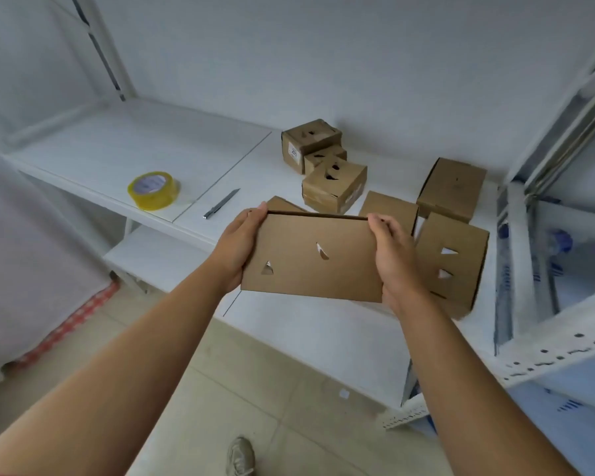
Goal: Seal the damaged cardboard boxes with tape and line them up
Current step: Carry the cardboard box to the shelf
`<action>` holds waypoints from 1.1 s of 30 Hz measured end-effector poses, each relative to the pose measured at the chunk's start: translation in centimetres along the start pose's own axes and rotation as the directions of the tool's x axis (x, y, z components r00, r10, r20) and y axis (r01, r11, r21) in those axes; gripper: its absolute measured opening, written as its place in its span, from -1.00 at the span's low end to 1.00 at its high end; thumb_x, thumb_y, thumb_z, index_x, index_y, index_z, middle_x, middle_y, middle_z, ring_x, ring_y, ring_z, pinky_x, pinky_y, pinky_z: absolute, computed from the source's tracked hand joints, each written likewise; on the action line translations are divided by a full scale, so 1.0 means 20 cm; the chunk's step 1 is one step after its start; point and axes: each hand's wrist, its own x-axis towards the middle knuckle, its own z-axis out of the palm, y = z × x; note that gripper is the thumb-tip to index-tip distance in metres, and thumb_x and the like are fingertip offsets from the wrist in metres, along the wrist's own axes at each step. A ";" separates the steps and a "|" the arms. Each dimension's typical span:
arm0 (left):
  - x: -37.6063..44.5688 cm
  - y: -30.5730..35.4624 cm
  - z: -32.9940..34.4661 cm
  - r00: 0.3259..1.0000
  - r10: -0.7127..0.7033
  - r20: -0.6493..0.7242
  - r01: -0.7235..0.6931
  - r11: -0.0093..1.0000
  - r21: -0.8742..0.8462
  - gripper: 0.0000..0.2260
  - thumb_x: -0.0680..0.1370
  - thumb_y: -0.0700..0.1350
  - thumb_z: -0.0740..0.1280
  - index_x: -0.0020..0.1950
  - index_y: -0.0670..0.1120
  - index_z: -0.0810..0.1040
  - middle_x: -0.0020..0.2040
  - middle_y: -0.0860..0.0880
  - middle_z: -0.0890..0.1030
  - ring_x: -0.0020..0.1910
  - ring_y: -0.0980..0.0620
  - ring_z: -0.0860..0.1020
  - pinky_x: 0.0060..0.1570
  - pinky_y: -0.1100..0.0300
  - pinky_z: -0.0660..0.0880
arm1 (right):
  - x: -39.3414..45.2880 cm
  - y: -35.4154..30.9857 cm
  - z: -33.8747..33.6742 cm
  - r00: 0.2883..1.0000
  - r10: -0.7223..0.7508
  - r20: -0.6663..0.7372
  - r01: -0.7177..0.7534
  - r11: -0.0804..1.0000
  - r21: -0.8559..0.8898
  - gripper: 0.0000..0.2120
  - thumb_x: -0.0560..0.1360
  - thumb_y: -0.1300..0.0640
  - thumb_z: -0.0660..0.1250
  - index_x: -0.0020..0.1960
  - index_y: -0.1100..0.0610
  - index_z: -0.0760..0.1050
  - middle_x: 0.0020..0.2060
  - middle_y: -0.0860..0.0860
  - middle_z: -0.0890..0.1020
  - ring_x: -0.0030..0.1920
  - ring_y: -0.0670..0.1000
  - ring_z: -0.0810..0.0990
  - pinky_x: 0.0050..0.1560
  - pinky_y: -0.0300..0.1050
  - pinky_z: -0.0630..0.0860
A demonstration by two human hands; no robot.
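Observation:
I hold a flat brown cardboard box [311, 259] above the white shelf, its broad face turned toward me with two cut holes in it. My left hand [239, 247] grips its left edge and my right hand [394, 255] grips its right edge. Several more damaged boxes lie on the shelf behind and to the right: a box with triangular holes [452, 262], a plain one [452, 188], a flat one [389, 209] and a cluster of three small boxes [327, 166]. A yellow tape roll [153, 190] sits at the left, with a grey utility knife [220, 204] beside it.
The white shelf board [117, 149] runs from far left to right against a white wall. A metal rack upright with holes [547, 359] stands at the right. A lower shelf [152, 259], tiled floor and my shoe [241, 456] are below.

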 end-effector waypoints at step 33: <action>0.74 0.28 -0.55 0.979 -0.182 0.088 0.176 0.982 0.074 -0.48 0.39 0.40 0.36 0.01 -0.02 0.70 -0.08 -0.13 0.72 -0.16 -0.12 0.71 -0.28 0.06 0.60 | 0.43 -0.09 0.79 0.985 0.077 -0.154 -0.055 0.989 0.139 -0.80 0.54 -0.21 0.29 0.03 -0.11 0.47 0.03 -0.05 0.60 0.07 0.00 0.58 0.08 0.02 0.54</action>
